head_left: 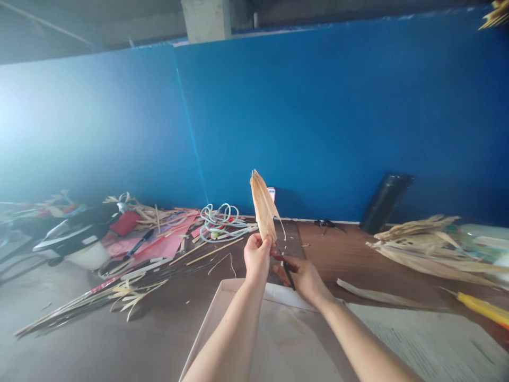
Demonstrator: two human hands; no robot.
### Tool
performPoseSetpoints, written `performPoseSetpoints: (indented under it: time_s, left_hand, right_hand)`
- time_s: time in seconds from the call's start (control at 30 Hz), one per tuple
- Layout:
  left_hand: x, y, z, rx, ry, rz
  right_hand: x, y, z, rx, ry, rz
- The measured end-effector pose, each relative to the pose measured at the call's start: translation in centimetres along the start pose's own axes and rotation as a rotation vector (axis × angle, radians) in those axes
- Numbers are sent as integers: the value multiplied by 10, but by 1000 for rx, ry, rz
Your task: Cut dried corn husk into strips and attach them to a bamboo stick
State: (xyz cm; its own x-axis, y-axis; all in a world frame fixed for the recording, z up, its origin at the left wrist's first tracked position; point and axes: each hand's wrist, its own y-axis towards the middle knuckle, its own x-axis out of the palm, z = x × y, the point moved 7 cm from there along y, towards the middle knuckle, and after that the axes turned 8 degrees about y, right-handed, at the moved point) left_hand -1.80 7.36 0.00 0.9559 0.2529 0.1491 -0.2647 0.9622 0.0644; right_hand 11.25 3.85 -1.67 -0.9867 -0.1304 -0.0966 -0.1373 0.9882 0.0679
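My left hand (257,257) is closed around the lower end of a dried corn husk (262,207). The pale husk points upward, and a thin curled strand hangs off its right side. Just to the right, my right hand (305,280) grips a slim dark tool (291,277). Its thin tip reaches up to the base of the husk, beside my left fingers; the frame does not show clearly what kind of tool it is. Both hands are above the far edge of a white shallow box (210,313).
Dried husks (429,249) and a black cylinder (386,202) are at right. A yellow-handled tool (483,307) lies near a printed sheet (429,339). At left are a pale-blue coiled cord (222,222), bundled stems (95,297) and pink paper (175,237). A blue partition (318,116) stands behind.
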Motion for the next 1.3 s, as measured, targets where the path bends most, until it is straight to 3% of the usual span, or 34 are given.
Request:
performPoseSetpoints:
  time_s: [1.3]
  left_hand:
    - [2,-5,1,-69,12,8]
  right_hand:
    - [-3,-3,-5,-53,-140,53]
